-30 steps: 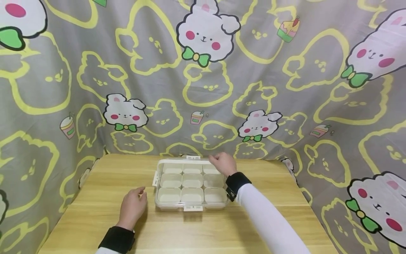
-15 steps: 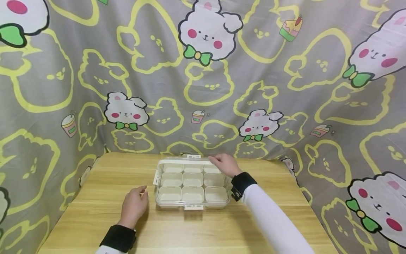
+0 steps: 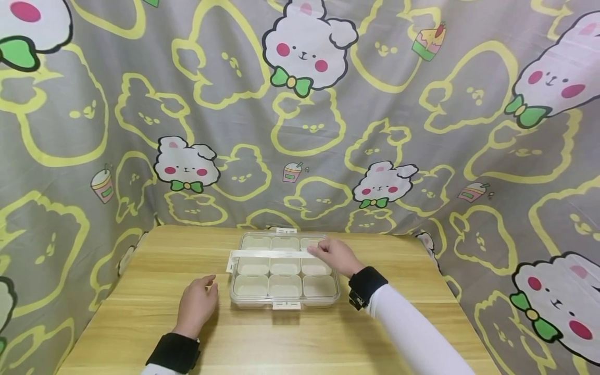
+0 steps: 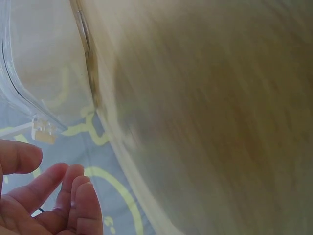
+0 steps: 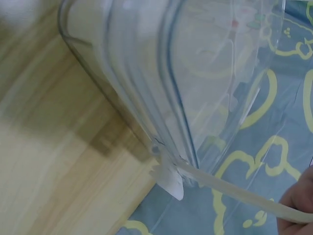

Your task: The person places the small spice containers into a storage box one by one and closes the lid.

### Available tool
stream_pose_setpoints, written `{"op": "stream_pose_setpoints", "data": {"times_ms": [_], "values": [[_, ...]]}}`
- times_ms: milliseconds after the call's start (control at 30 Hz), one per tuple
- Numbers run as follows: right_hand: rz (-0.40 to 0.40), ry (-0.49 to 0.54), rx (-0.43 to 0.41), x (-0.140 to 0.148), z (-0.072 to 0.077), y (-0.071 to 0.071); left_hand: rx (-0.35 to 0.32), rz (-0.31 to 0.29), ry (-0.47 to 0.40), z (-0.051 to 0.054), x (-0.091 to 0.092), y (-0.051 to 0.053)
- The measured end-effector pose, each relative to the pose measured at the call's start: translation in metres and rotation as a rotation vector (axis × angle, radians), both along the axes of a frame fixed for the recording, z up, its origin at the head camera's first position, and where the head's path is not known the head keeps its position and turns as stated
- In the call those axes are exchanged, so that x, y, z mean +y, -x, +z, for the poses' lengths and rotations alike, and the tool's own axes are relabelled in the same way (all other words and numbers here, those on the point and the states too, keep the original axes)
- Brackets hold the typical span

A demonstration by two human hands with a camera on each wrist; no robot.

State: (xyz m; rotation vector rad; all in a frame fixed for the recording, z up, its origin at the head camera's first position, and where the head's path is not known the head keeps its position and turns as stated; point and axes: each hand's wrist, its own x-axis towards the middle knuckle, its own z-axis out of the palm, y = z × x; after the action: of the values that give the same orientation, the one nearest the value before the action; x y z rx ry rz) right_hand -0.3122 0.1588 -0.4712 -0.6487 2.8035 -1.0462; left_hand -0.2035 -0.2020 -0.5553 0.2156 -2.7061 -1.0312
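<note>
A clear lidded storage box (image 3: 285, 300) with several cream compartments sits on the table, its lid on. Across its top spans a white carrying handle (image 3: 272, 254), raised above the lid. My right hand (image 3: 339, 256) pinches this handle near its right end. In the right wrist view the handle (image 5: 239, 195) runs from a hinge at the box's side to my right hand (image 5: 298, 201). My left hand (image 3: 197, 304) is at the box's front left, apart from it. Its fingers (image 4: 87, 205) are loosely bent and hold nothing in the left wrist view.
White latches show on the box, one at the front (image 3: 286, 306) and one at the back (image 3: 286, 230). The wooden table (image 3: 253, 346) ends at a patterned grey curtain (image 3: 253, 130), which rises behind and on both sides.
The handle has swung from the far side of the lid toward me, with my right hand moving along with it. My left hand and the box have stayed in place.
</note>
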Motion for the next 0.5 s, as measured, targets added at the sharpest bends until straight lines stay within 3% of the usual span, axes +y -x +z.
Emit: {"op": "stream_pose_setpoints", "data": {"times_ms": [500], "values": [[0.049,-0.045,0.049,0.002,-0.011,-0.015,-0.006,0.004,0.003,-0.002,-0.001,0.001]]}}
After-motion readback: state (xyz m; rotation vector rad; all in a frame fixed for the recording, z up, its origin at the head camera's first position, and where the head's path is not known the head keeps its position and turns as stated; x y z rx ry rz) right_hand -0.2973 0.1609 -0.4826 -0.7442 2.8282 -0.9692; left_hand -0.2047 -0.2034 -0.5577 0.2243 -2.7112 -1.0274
